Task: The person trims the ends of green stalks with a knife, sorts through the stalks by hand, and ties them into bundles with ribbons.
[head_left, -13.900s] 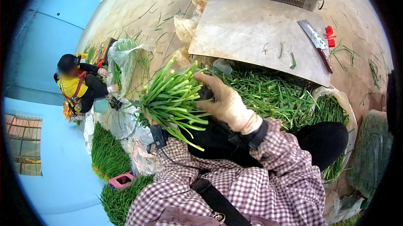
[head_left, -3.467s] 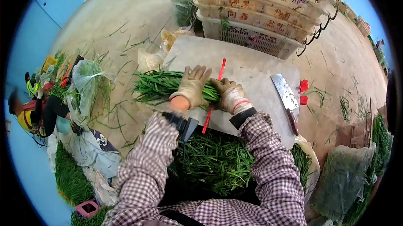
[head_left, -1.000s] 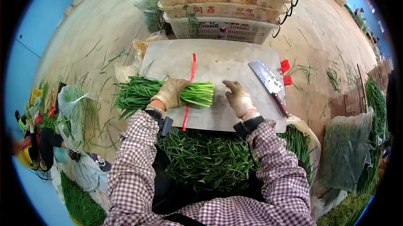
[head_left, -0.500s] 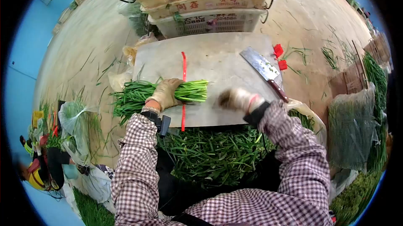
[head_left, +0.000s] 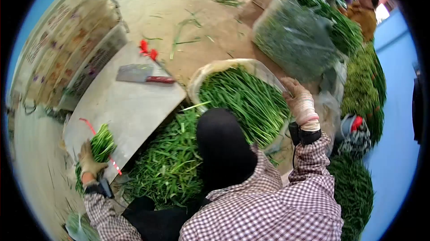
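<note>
My left hand, in a tan glove, is wrapped around a bunch of garlic chives at the near left of the grey board. A red tie strip passes beneath the bunch, its ends showing on both sides. Far to the right, my right hand is at the edge of a lined white tub full of loose garlic chives. Its gloved fingers are apart and slightly bent, with nothing seen in them. On the board lies a cleaver with a dark red handle.
Stacked crates stand beyond the board's left side. Red strips are by its far corner. Leafy trimmings fill the space below the board. A plastic-wrapped pile of greens is at the far right, with a person behind it.
The view has swung to the right, bringing the tub into sight. My right hand has moved from over the board to the tub's edge. My left hand stays on the bunch.
</note>
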The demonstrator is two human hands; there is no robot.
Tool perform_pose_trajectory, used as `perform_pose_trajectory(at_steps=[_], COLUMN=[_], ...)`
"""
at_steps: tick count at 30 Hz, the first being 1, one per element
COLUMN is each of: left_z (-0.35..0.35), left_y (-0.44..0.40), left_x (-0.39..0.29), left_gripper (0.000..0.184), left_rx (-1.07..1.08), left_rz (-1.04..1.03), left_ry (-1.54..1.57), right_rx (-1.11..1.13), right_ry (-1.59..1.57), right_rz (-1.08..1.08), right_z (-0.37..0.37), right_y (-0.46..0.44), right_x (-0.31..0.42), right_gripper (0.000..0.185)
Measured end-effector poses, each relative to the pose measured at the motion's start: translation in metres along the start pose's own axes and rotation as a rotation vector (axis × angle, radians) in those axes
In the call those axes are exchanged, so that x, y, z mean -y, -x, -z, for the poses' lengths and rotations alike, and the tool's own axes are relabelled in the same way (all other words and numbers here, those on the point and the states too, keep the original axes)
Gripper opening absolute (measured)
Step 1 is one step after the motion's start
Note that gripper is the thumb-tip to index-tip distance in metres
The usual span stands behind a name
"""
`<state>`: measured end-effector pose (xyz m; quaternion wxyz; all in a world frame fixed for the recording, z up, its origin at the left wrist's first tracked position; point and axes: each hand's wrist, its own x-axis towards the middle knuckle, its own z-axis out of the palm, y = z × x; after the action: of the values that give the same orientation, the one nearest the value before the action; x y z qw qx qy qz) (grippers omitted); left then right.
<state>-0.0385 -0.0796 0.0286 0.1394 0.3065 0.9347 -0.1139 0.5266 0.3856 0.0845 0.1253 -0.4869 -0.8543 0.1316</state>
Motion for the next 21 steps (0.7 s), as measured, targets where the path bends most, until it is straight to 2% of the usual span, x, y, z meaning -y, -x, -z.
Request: perform_pose_trajectory(at_steps=[3,4,5,7,10,11,12,14,15,18,20,21], left_z=[-0.004,-0.002,-0.003,0.004,0.036,0.049,0.062,0.086,0.099,0.119,0.123,0.124], left_y=[0.011,0.012,0.010,0.010,0.009,0.010,0.013,0.024,0.031,0.047,0.054,0.057], left_x=[0.007,0.005,0.002,-0.016,-0.063,-0.085,-0.114,-0.176,-0.207,-0.283,-0.322,-0.338], left_gripper=[0.122,0.115,0.109,0.099,0.087,0.085,0.083,0.081,0.080,0.079,0.078,0.079], left_rx=[-0.190,-0.269,-0.351,-0.517,-0.584,-0.607,-0.629,-0.637,-0.625,-0.594,-0.562,-0.539], left_rz=[-0.021,-0.044,-0.067,-0.110,-0.234,-0.280,-0.327,-0.404,-0.432,-0.530,-0.621,-0.679], left_ry=[0.033,0.070,0.147,0.310,0.408,0.421,0.435,0.453,0.453,0.497,0.523,0.523], right_rx=[0.263,0.249,0.328,0.478,0.662,0.675,0.685,0.621,0.674,0.577,0.337,0.409], right_ry=[0.106,0.091,0.119,0.160,0.219,0.285,0.306,0.279,0.268,0.137,0.304,0.291], right_rz=[-0.348,-0.264,-0.250,-0.282,-0.322,-0.313,-0.398,-0.407,-0.438,-0.455,-0.360,-0.400], right_z=[-0.021,-0.042,-0.061,-0.088,-0.133,-0.148,-0.170,-0.207,-0.195,-0.193,-0.214,-0.208], right_y=[0.038,0.053,0.068,0.082,0.101,0.110,0.119,0.138,0.135,0.142,0.153,0.143], right_x=[-0.071,-0.092,-0.112,-0.101,-0.091,-0.089,-0.090,-0.095,-0.075,-0.081,-0.106,-0.110], right_gripper=[0.047,0.054,0.060,0.076,0.094,0.101,0.106,0.107,0.107,0.103,0.100,0.099])
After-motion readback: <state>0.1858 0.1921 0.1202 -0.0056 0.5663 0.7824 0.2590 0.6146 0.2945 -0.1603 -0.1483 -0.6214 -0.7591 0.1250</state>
